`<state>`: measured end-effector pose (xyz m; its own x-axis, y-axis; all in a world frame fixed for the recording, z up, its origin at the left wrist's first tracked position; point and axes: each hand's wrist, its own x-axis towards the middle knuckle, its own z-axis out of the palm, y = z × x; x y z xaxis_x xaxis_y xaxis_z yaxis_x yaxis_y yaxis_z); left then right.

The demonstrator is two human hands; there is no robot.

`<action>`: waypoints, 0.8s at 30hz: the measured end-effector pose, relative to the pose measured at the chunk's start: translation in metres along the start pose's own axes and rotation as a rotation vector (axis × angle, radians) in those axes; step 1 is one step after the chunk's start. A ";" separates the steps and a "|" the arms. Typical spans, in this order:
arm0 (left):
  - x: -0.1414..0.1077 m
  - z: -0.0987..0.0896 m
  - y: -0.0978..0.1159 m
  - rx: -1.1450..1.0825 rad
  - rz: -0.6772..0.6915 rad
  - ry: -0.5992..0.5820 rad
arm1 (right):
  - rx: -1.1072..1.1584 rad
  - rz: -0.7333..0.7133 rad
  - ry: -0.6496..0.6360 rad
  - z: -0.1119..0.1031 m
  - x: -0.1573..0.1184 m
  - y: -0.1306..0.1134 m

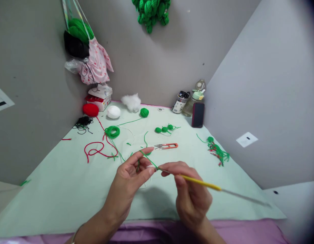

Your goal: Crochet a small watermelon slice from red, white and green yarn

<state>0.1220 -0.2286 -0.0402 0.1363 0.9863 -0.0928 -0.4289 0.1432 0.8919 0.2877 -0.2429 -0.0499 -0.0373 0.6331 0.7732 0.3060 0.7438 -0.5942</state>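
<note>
My left hand pinches a small white crocheted piece between thumb and fingers. Green yarn runs over its raised index finger down to the piece. My right hand is closed on a crochet hook with a yellow handle; the hook's tip meets the yarn at the piece, its exact position hidden by fingers. Just beyond the hands lie orange-handled thread snips. A coil of green yarn and a loop of red yarn rest to the left.
At the back are a red yarn ball, a white ball, stuffing, a green ball, a can and a phone. Small green pieces lie mid-table; a green-and-red bundle sits right.
</note>
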 end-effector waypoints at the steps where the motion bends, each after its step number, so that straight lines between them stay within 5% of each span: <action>1: 0.000 0.000 0.001 -0.013 -0.014 -0.011 | 0.031 0.052 0.024 0.000 0.000 0.000; 6: 0.001 -0.002 0.000 0.034 0.004 -0.033 | 0.067 0.131 0.046 0.000 0.000 -0.001; 18: -0.007 0.006 0.001 0.282 0.265 0.108 | -0.151 -0.120 -0.068 -0.002 0.002 -0.001; 22: -0.006 0.009 0.001 0.028 0.039 0.009 | -0.438 -0.298 -0.116 -0.002 -0.005 0.005; 24: -0.003 0.008 0.002 -0.130 -0.136 -0.049 | -0.404 -0.280 -0.089 -0.002 -0.007 0.006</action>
<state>0.1277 -0.2318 -0.0349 0.2434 0.9523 -0.1843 -0.5146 0.2878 0.8077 0.2921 -0.2432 -0.0582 -0.2468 0.4500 0.8583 0.6160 0.7566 -0.2195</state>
